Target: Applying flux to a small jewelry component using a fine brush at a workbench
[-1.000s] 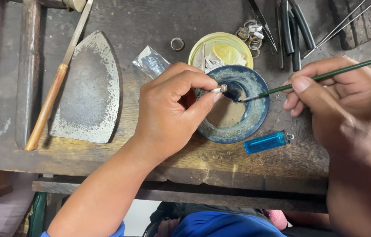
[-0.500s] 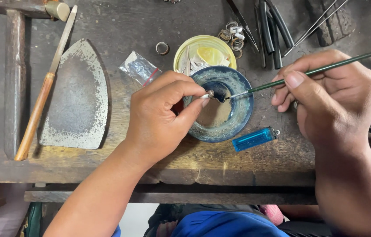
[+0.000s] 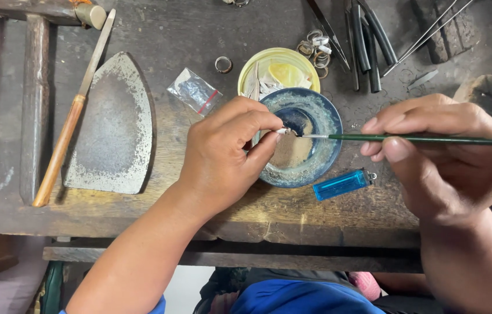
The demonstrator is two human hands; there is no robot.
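My left hand point(image 3: 228, 157) pinches a tiny silvery piece point(image 3: 281, 131) between thumb and forefinger over a blue dish point(image 3: 321, 119) that holds greyish powder. In my right hand point(image 3: 444, 157) is a thin green-handled brush point(image 3: 420, 139), held level, and its tip touches the small piece above the dish. A yellow dish point(image 3: 281, 70) with scraps in it lies just behind the blue one.
A blue lighter point(image 3: 339, 185) lies by the bench's front edge. At left are a flat iron-shaped metal plate point(image 3: 112, 122), a wooden-handled file point(image 3: 66, 139) and a hammer point(image 3: 36, 70). A small plastic bag point(image 3: 195, 93), loose rings point(image 3: 316, 46) and dark tools point(image 3: 368, 40) sit behind.
Both hands stay over the blue dish. The brush has levelled out and its tip remains at the small piece. The camera view shifted, so the bench appears lower and further left.
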